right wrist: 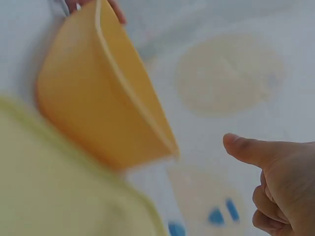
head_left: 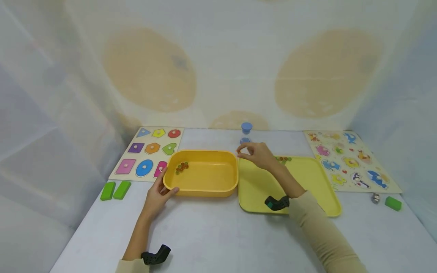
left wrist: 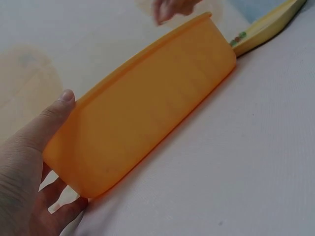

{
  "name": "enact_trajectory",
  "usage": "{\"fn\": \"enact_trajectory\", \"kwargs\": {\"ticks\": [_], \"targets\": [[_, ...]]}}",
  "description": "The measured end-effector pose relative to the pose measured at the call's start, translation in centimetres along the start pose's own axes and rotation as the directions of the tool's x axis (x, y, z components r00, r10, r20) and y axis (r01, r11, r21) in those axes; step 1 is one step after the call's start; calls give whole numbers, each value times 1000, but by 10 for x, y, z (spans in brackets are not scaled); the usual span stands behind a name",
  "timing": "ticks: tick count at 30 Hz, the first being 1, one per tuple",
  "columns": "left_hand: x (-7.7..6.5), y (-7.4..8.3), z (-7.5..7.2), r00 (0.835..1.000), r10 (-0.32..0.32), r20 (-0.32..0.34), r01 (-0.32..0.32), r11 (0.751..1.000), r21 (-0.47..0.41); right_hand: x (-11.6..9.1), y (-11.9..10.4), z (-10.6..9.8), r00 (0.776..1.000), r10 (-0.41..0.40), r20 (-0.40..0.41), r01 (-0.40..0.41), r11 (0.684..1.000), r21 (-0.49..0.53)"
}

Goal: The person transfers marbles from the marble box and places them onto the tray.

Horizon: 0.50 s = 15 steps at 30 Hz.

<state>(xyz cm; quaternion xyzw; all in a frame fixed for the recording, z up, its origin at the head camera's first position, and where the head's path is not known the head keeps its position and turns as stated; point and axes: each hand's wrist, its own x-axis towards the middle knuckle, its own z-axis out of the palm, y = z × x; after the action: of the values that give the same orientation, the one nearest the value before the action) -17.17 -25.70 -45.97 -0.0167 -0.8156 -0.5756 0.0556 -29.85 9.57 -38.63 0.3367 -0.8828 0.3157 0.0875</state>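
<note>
My left hand (head_left: 158, 194) grips the left end of an orange-yellow plastic tub (head_left: 206, 193), its thumb at the near rim and its other fingers around the outer wall. My right hand (head_left: 258, 154) is raised by the tub's right rim, over the far left corner of a yellow tray (head_left: 257, 185). A small orange bead (head_left: 238, 152) is pinched between its thumb and forefinger. Inside the tub, several small red and green beads (head_left: 182, 167) lie clustered at the left. More beads (head_left: 285, 159) sit along the tray's far edge, partly hidden behind the right hand and forearm.
A shape puzzle board (head_left: 143, 149) lies behind the tub at left, with green blocks (head_left: 121, 190) in front. An animal puzzle board (head_left: 351, 161) is at right, near a silver object (head_left: 375, 198) and another green block (head_left: 393, 203). Blue knob-like objects (head_left: 246, 127) stand at the back.
</note>
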Motion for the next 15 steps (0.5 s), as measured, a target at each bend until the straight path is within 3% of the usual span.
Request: {"fn": "enact_trajectory", "kwargs": {"ticks": [3,6,9,12,15], "targets": [[4,-11,0,1000,-3,-8,3,1000,16,-34,29,-19,995,86,-42,-87,996,-33],[6,-18,1,1000,15,-18,-15,1000,26,-67,58,-26,981,191,-21,-192,979,-71],[3,-11,1,1000,6,-12,-6,1000,8,-94,79,-24,959,281,29,-277,956,-92],[2,-9,1,1000,-9,-17,9,1000,3,-109,90,-21,940,337,59,-332,940,-74],[3,-11,1,1000,-17,-25,18,1000,11,-111,91,-21,942,333,48,-330,942,-65]]}}
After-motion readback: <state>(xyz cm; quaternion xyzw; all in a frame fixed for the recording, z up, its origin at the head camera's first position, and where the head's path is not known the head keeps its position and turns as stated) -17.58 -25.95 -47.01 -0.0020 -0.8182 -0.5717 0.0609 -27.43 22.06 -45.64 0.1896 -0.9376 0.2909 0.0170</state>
